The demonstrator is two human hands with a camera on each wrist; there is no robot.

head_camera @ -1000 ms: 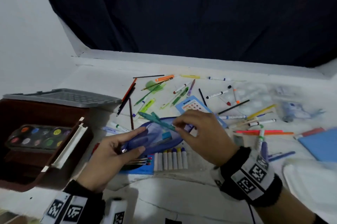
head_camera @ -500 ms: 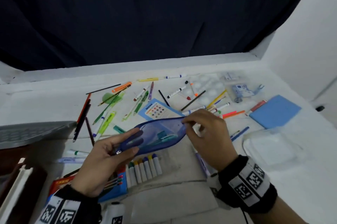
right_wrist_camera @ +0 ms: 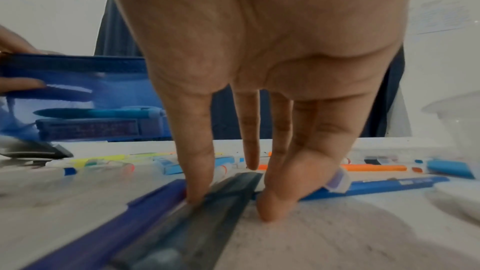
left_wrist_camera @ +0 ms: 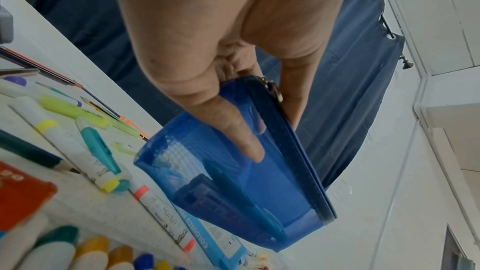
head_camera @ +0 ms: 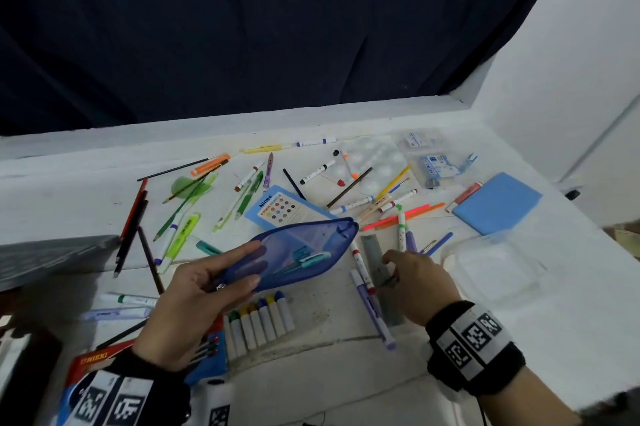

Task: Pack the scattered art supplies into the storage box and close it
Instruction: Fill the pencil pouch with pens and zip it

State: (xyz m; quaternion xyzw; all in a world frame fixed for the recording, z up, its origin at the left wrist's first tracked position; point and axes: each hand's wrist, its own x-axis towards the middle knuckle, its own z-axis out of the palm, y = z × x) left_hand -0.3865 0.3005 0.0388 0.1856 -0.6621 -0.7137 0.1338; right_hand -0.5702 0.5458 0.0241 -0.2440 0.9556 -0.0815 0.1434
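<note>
Markers (head_camera: 362, 266) flank ruler (head_camera: 381, 273) under right hand's (head_camera: 420, 281) straight fingertips; left hand (head_camera: 194, 304) grips pouch (head_camera: 298, 252).

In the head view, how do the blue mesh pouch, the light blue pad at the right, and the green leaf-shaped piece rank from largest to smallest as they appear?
1. blue mesh pouch, though it is lifted nearer the camera.
2. light blue pad.
3. green leaf-shaped piece, clearly smallest.

Pouch (head_camera: 304, 245) translucent blue; ruler (head_camera: 377, 262) grey; notebook (head_camera: 498, 203) light blue; curtain (head_camera: 242, 27) navy.
</note>
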